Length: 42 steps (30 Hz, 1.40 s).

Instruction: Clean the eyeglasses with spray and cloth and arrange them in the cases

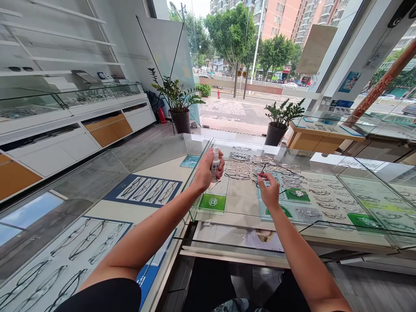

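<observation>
Above the glass display case, our left hand wraps round a white spray bottle, while our right hand pinches dark eyeglasses. We seem to be readying both; the next move likely calls for steady grips over the case.

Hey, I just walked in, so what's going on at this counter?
A person at a glass display counter has both hands over it. The left hand grips a small bottle, held upright. The right hand pinches what looks like dark-framed glasses, though the details are hard to make out. Rows of eyeglasses lie inside the counter.
</observation>
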### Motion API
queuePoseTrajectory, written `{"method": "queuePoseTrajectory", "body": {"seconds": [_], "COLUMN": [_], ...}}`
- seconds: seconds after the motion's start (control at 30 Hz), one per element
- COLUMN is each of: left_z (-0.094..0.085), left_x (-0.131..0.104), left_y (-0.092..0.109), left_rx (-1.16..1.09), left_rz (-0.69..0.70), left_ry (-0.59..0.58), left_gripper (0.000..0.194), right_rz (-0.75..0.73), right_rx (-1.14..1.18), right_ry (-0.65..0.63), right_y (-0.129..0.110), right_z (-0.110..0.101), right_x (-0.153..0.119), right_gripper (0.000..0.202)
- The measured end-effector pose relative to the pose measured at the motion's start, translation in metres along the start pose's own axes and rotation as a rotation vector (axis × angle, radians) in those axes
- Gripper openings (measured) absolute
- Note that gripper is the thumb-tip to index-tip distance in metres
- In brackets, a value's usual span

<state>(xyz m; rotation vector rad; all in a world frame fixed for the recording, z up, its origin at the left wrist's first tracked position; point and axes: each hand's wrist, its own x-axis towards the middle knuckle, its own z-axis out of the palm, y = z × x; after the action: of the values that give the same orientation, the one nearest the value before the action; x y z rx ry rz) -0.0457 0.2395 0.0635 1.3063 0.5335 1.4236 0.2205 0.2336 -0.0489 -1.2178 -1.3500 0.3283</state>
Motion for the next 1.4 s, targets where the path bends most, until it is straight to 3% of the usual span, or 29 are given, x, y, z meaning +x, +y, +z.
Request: {"method": "queuePoseTrajectory", "body": {"seconds": [0.3,0.47,0.73,1.03,1.17,1.33,1.4], "left_z": [0.003,0.008,0.014,0.010,0.007,0.004,0.004], "left_x": [-0.002,-0.002,-0.008,-0.006,-0.004,0.000,0.001], "left_y": [0.003,0.006,0.007,0.005,0.005,0.008,0.009], "left_rx": [0.043,0.016,0.093,0.070,0.035,-0.109,-0.123], "left_rz": [-0.032,0.018,0.030,-0.025,-0.017,-0.020,-0.050], "left_ry": [0.011,-0.026,0.077,0.063,0.046,-0.078,-0.106], "left_gripper": [0.062,0.064,0.070,0.068,0.061,0.039,0.039], "right_rz": [-0.003,0.001,0.005,0.005,0.011,0.006,0.010], "right_rx": [0.011,0.013,0.011,0.003,0.007,0.009,0.007], "right_ry": [0.003,0.000,-0.005,-0.004,-0.010,-0.012,-0.016], "right_y": [-0.001,-0.001,-0.001,-0.002,-0.002,-0.001,-0.001], "right_z": [0.001,0.000,0.000,0.000,0.000,-0.001,-0.001], "right_x": [0.000,0.000,0.000,-0.001,-0.001,-0.001,-0.001], "right_gripper": [0.032,0.032,0.032,0.032,0.033,0.033,0.034]}}
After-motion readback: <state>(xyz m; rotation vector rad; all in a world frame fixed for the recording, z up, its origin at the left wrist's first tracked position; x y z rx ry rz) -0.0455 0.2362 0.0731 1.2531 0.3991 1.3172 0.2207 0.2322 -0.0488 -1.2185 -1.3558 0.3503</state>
